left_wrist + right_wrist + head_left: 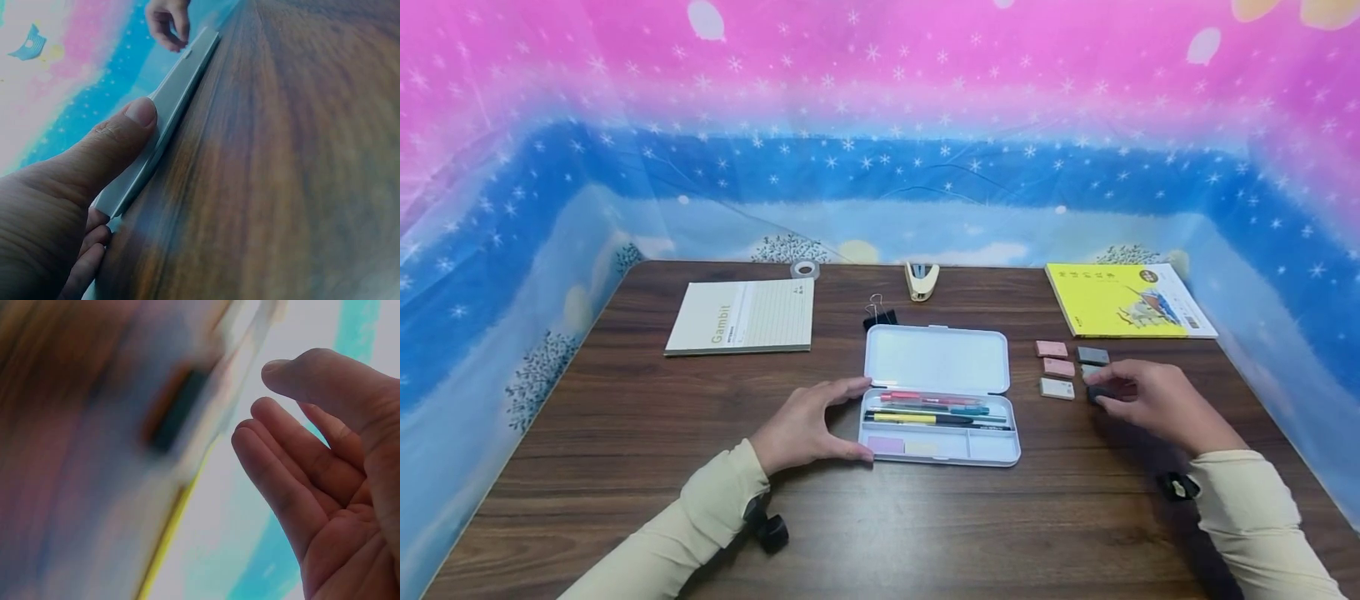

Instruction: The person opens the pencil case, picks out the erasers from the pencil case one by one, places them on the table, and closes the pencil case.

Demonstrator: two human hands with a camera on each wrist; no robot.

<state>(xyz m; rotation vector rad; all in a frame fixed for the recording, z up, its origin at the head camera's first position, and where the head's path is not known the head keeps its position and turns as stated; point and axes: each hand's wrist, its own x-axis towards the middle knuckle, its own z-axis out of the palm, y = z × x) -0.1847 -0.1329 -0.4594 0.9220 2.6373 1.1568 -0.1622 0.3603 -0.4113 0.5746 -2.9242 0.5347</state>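
Plainly, in the head view, poised at a dark eraser (1096,395) toward the right edge of the tabletop (940,533), with thumb and fingertips of the right hand (1157,404). Lying left of the palm, right at the tips, and just right of a white eraser (1057,389); partly covered, with long axis seemingly along the tabletop's far edge. Much nearer to this hand than to the left hand (808,421), at the other side of an open pencil case (936,362).

In the left wrist view, gripping the pencil case's left end between thumb and fingers.

In the right wrist view, held with thumb and fingers apart, with nothing visible between. Cannot tell about contact with the dark eraser. Looking near-black, small, oblong and flat-sided, though badly blurred.
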